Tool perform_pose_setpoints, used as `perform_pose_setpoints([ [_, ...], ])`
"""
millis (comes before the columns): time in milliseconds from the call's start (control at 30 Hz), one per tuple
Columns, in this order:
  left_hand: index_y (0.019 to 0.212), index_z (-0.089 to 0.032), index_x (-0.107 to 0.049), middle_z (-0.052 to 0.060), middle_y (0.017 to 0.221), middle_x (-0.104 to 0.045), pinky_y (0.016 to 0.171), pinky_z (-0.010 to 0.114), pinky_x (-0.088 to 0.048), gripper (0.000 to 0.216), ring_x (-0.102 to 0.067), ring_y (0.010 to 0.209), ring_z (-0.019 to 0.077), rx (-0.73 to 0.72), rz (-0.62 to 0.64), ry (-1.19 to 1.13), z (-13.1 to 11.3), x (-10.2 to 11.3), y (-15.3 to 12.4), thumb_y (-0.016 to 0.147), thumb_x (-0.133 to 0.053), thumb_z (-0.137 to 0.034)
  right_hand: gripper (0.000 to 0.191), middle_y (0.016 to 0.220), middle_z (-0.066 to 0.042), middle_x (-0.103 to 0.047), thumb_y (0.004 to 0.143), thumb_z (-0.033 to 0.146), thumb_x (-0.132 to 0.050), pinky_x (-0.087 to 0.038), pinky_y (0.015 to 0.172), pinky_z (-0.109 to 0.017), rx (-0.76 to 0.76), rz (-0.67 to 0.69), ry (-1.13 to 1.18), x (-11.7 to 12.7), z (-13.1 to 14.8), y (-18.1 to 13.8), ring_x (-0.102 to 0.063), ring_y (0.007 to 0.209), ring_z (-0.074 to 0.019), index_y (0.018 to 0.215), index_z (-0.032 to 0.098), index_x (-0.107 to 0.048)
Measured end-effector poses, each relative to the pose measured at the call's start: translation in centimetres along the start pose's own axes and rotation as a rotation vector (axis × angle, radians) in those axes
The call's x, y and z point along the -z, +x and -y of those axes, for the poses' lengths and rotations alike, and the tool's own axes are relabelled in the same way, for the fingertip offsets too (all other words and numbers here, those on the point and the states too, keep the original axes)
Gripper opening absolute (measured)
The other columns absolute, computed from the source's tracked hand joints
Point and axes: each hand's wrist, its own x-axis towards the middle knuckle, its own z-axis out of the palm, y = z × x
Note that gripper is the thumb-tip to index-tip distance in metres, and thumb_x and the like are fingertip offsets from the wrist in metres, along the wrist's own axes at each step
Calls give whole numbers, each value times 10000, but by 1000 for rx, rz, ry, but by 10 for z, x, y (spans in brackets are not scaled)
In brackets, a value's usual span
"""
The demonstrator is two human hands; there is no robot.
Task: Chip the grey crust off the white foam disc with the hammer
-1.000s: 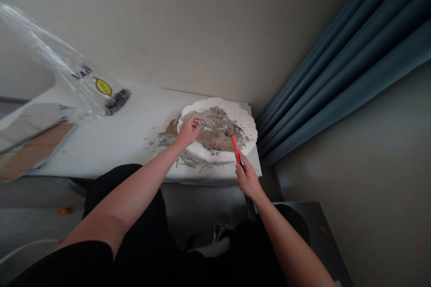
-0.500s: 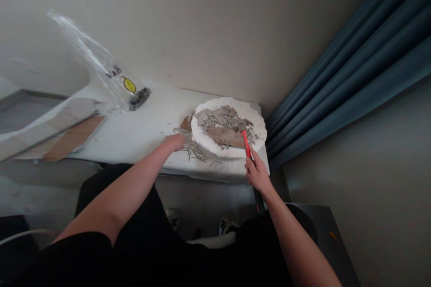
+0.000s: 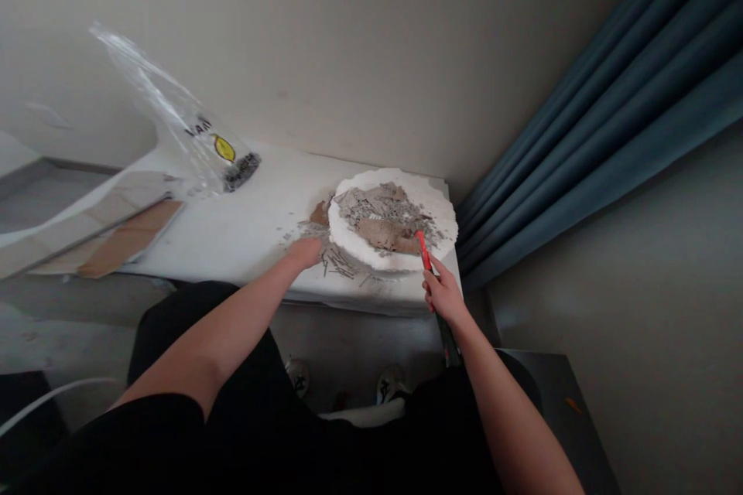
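My right hand [image 3: 444, 294] is wrapped round the red and black handle of a hammer [image 3: 423, 247]. The hammer's head is down at a brown, rough slab [image 3: 383, 235], blending with it in colour. Under the slab is a thick white round block [image 3: 355, 246] with a ragged edge. Grey-brown broken flakes and crumbs [image 3: 371, 203] cover much of its top. My left hand [image 3: 306, 252] is curled like a fist on the table, just left of the block, beside thin sliver-like pieces [image 3: 338, 261]; its fingertips are hidden.
The white-covered table [image 3: 255, 224] stands against a wall. A clear plastic bag [image 3: 197, 139] with dark bits inside leans there. Cardboard [image 3: 131, 240] and a grey tray [image 3: 46, 189] lie at the left. Blue curtains [image 3: 557, 124] hang at the right, above a dark box [image 3: 557, 394].
The hammer's head has come down and slightly nearer to me, onto the brown slab. My left hand has shifted a little to the right; the block stays put.
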Motion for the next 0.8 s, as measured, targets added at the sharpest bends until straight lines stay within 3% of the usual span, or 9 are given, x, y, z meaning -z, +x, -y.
perform_pose_setpoints([
  [67, 1036, -156, -695, 195, 1030, -726, 885, 413, -519, 330, -672, 1037, 339, 85, -65, -3, 4, 11, 5, 772, -613, -335, 704, 575, 107, -413, 880, 367, -550, -316, 316, -181, -23, -8, 23, 1, 2, 0, -305, 341, -53, 1539, 202, -366],
  [167, 1027, -155, -683, 167, 970, -736, 833, 382, -526, 298, -685, 972, 312, 195, -283, -112, 2, 33, 14, 772, -578, -267, 700, 582, 105, -414, 878, 368, -559, -315, 326, -172, -27, -24, 37, 3, 6, 3, -310, 352, -50, 1537, 228, -371],
  [233, 1091, -156, -662, 120, 932, -740, 822, 342, -526, 358, -689, 913, 262, 155, -426, -292, -13, 46, 19, 750, -577, -224, 695, 581, 103, -416, 878, 365, -563, -316, 338, -166, -14, -39, 19, 5, 8, 6, -324, 365, -51, 1536, 240, -377],
  [300, 1128, -164, -655, 68, 920, -738, 813, 298, -527, 392, -682, 849, 205, 4, -477, -504, -40, 54, 22, 746, -581, -214, 692, 578, 101, -418, 881, 364, -562, -321, 346, -167, -3, -49, -3, 8, 7, 10, -338, 374, -56, 1537, 239, -378],
  [433, 970, -161, -698, 62, 922, -735, 794, 303, -534, 241, -667, 841, 201, -316, -429, -764, -106, 54, 24, 801, -563, -266, 682, 573, 103, -411, 889, 366, -549, -323, 348, -171, -7, -51, -50, 13, 0, 15, -340, 372, -60, 1535, 232, -380],
  [533, 906, -166, -687, 58, 902, -733, 795, 318, -529, 204, -664, 825, 200, -427, -386, -815, -141, 48, 28, 843, -561, -313, 672, 575, 105, -401, 889, 369, -541, -318, 349, -169, -6, -55, -58, 15, -4, 16, -339, 376, -61, 1529, 232, -389],
  [633, 901, -174, -678, 50, 887, -734, 800, 324, -518, 196, -663, 805, 194, -467, -362, -777, -157, 41, 34, 871, -549, -319, 677, 587, 105, -402, 888, 374, -540, -316, 346, -169, -6, -45, -58, 17, -5, 17, -331, 370, -57, 1533, 248, -380],
  [800, 914, -188, -678, 50, 887, -740, 790, 324, -505, 165, -672, 829, 207, -497, -319, -699, -164, 35, 43, 869, -565, -299, 686, 571, 109, -401, 882, 378, -541, -315, 347, -167, 1, -35, -57, 19, -6, 19, -324, 368, -58, 1535, 246, -376],
])
